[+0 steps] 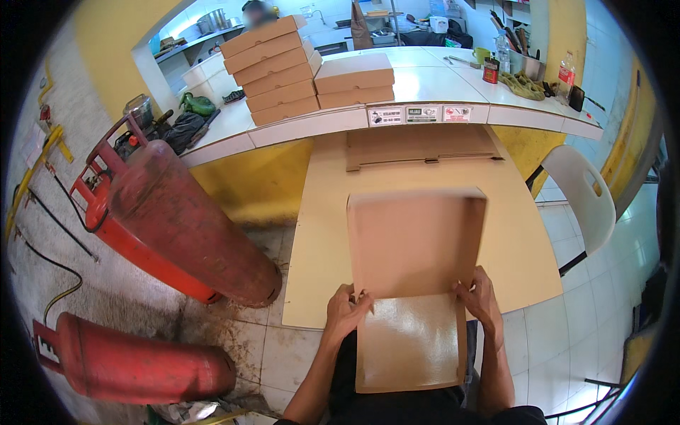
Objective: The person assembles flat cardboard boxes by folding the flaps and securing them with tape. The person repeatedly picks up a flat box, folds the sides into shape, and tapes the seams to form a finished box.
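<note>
Looking down, we see an open brown cardboard box (416, 283) between two bare hands, the left hand (346, 312) at its left edge and the right hand (482, 296) at its right, both near the fold where its two halves meet. The upper half, with narrow side walls, rises away from us; the lower, a shiny panel, reaches back toward us over the dark clothing at our lap.

Beyond the box, and partly hidden by its raised half, is a tan worktop (319, 241), with flat cardboard pieces (418, 147) near its far end. Past that we see a white tiled worktop (439, 71) bearing a tall stack of closed boxes (283, 78) and, just beside it, a shorter stack (354, 79). Behind the tall stack, a person (258, 13) is partly hidden. To our left, two red gas cylinders (195, 219) lean side by side, while a third cylinder (142, 361) lies on the floor. A pale chair (577, 191) stands to our right.

Our left hand is nearly closed, gripping the box edge between thumb and fingers. Our right hand is curled in a similar pinch on the opposite edge; some fingertips are hidden.
</note>
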Motion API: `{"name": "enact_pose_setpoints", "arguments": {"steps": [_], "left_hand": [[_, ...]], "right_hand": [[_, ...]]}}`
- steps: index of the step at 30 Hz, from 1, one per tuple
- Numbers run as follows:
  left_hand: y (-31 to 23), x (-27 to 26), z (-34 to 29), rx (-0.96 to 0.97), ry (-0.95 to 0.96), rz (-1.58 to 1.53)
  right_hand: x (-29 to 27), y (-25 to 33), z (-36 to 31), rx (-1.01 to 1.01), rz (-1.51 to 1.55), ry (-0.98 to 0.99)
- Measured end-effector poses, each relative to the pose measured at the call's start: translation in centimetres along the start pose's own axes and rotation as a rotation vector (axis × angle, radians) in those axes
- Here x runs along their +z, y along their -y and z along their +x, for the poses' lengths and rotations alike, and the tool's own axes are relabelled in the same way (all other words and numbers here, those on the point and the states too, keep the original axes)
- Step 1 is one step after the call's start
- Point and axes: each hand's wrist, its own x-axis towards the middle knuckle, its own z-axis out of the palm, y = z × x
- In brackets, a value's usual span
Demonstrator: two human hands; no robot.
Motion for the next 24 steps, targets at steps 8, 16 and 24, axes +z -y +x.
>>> {"name": "enact_pose_setpoints", "arguments": {"steps": [8, 16, 24], "left_hand": [[7.7, 1.4, -4.0, 0.391, -0.166, 0.143], [3.1, 2.1, 3.6, 0.094, -0.102, -0.073], [-6.6, 5.8, 4.2, 0.413, -0.178, -0.048]], "right_hand": [[0.2, -2.0, -6.5, -0.101, 0.433, 0.076], [2.8, -5.0, 2.6, -0.219, -0.144, -0.145], [6.3, -7.3, 9.7, -0.196, -0.389, -0.232]]}}
